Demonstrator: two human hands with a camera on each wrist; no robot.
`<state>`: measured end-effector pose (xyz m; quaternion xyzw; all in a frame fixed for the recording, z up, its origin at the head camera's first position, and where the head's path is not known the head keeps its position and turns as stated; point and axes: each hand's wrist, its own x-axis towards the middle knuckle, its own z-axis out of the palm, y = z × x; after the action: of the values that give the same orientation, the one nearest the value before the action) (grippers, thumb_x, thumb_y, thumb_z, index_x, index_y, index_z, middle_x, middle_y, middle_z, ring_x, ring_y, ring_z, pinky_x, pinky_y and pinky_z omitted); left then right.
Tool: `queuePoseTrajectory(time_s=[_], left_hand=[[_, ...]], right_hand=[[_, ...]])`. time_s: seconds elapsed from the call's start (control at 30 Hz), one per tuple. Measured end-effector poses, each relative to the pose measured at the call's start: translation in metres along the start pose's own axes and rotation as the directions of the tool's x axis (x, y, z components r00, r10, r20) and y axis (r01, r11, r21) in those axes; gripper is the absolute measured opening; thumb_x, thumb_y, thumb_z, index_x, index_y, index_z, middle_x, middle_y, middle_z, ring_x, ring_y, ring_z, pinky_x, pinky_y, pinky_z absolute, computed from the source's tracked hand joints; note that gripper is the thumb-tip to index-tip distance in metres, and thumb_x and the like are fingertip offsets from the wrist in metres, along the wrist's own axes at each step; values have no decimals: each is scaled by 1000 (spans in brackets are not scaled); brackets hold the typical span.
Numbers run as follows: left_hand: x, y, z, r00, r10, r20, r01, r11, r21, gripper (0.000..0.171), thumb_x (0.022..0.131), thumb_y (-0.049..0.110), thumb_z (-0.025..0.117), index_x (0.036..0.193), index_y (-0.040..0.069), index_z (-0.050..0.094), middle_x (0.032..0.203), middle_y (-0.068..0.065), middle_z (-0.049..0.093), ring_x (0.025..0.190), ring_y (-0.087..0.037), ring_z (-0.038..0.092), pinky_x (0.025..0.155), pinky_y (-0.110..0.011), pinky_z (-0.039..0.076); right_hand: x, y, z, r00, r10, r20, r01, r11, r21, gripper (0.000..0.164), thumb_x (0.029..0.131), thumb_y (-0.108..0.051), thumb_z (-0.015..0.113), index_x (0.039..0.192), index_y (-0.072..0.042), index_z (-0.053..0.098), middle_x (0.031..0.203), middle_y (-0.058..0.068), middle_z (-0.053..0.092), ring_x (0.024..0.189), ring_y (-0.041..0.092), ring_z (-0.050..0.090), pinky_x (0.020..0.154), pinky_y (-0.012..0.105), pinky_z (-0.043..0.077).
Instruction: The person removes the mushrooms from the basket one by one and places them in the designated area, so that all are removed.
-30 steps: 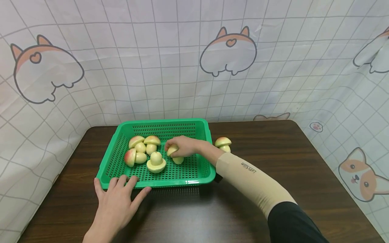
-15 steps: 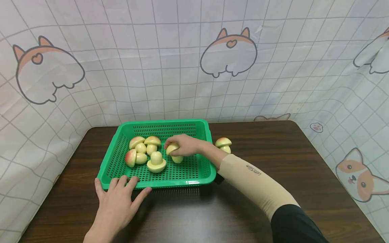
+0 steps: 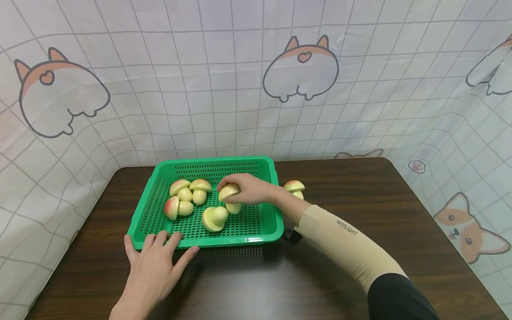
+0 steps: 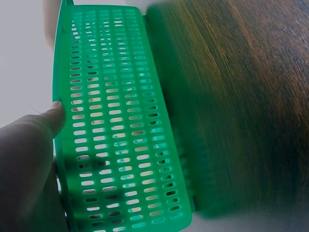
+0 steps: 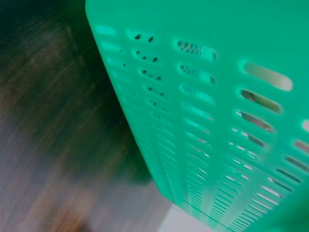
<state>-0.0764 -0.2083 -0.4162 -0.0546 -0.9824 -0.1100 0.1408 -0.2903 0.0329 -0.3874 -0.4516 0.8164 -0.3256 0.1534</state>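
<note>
My right hand (image 3: pixel 247 189) reaches into the green basket (image 3: pixel 256 240) and grips a toy mushroom (image 3: pixel 229 191) by its cap, stem pointing down. Just in front of it another mushroom (image 3: pixel 214 219) lies tilted, its stem toward the upper right. Three more mushrooms sit at the basket's left: two side by side at the back (image 3: pixel 199 191) and one on its side (image 3: pixel 178 208). My left hand (image 3: pixel 154 266) rests with spread fingers over the near left rim. In the left wrist view its thumb (image 4: pixel 57 113) touches the rim of the basket (image 4: pixel 116 104).
Outside the basket's right side, one mushroom (image 3: pixel 294 187) stands on the dark wooden table (image 3: pixel 340 178), partly behind my right forearm. A white gridded cloth (image 3: pixel 208 89) with cartoon animals hangs behind and beside the table. The right wrist view shows mainly the basket's slotted wall (image 5: pixel 203 116).
The front mushroom has tipped over and shifted right, toward the held one. My right hand has risen slightly with its mushroom, and the forearm has moved right. The left hand stays put.
</note>
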Motion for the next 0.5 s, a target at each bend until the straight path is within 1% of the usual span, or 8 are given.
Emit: queuePoseTrajectory(time_s=[0.1,0.27,0.4,0.5], left_hand=[[0,0,0,1000,-2,0,2,1000,-3,55,98,62,59,117,10,67,110,-17,62,110,-46,53,102,-86,-2],[0,0,0,1000,-1,0,1,1000,-3,55,98,61,59,117,10,67,110,-15,62,110,-45,52,102,-86,-3],[0,-1,1,1000,2,-6,-2,1000,-4,54,98,61,59,116,10,67,109,-15,62,110,-45,52,102,-85,-3],[1,-1,1,1000,4,-11,-4,1000,-4,54,98,61,60,115,10,67,108,-14,62,109,-44,53,103,-85,-3]], right_hand=[[-4,-2,-4,1000,-11,-19,12,1000,8,32,101,-22,67,132,-14,64,124,-3,63,96,12,60,82,29,51],[-12,-5,-12,998,-28,-59,30,998,50,31,100,-22,69,130,-16,65,127,-5,63,100,10,61,85,30,52],[-19,-6,-19,995,-32,-90,37,998,59,30,99,-23,70,128,-19,66,125,-9,64,102,9,60,88,30,51],[-24,-5,-24,994,-36,-107,44,996,75,28,99,-21,70,126,-20,66,122,-10,64,103,10,60,88,31,52]])
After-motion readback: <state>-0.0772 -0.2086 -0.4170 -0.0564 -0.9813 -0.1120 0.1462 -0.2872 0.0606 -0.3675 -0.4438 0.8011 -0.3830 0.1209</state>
